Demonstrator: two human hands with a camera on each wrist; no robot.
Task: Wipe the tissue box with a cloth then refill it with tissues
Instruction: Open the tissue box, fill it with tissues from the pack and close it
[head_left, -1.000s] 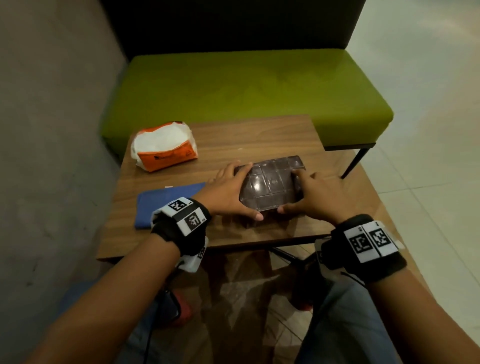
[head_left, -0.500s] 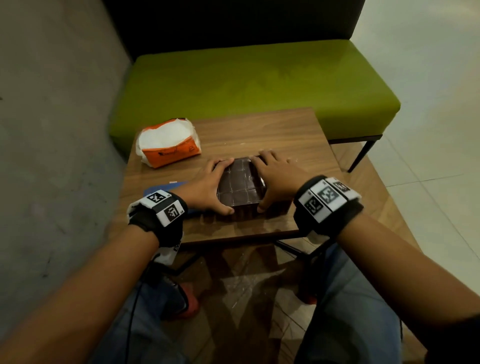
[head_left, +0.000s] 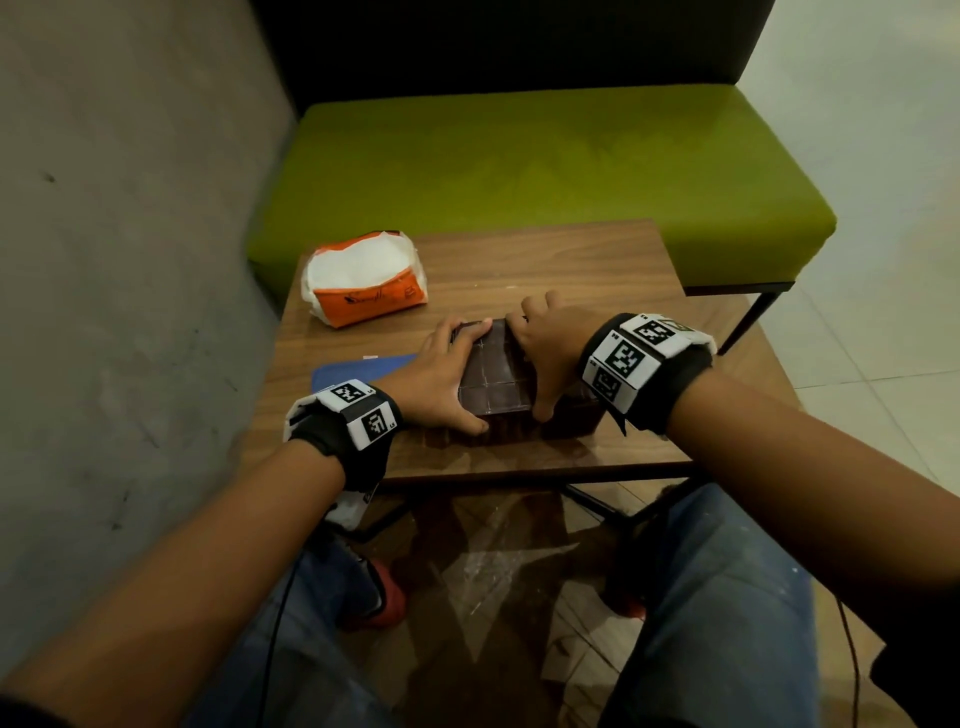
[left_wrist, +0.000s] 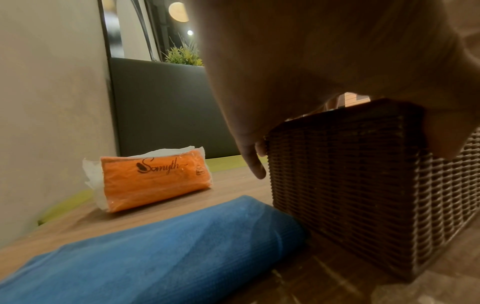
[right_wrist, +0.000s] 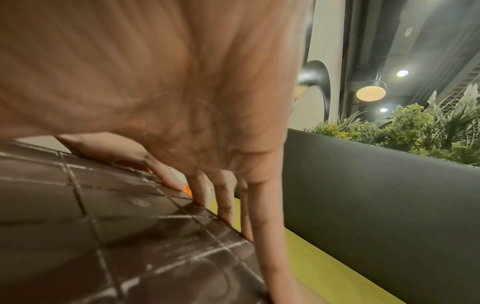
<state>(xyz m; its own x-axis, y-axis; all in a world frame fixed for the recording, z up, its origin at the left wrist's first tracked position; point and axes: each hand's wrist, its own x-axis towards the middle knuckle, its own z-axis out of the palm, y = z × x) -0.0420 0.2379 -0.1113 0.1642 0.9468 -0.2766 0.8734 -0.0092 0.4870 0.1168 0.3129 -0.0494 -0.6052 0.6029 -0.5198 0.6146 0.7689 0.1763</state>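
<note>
The dark brown woven tissue box (head_left: 493, 379) stands on the wooden table (head_left: 571, 270) near its front edge, glossy gridded panel (right_wrist: 103, 226) facing up. My left hand (head_left: 441, 379) grips its left end, fingers over the far edge and thumb on the front side of the box (left_wrist: 350, 174). My right hand (head_left: 550, 353) lies over the panel, fingers hooked down the far edge and thumb at the front. A folded blue cloth (head_left: 358, 366) lies flat against the box's left side, also in the left wrist view (left_wrist: 155, 246). An orange tissue pack (head_left: 363, 280) sits at the back left.
A grey wall (head_left: 130, 260) runs close along the table's left side. A green bench (head_left: 519, 171) with a dark backrest stands behind the table. The tissue pack (left_wrist: 153, 181) is torn open, with white tissue showing. My knees are under the table's front edge.
My right hand has slid left across the box's panel, so both hands now sit close together. The box has shifted slightly left toward the cloth.
</note>
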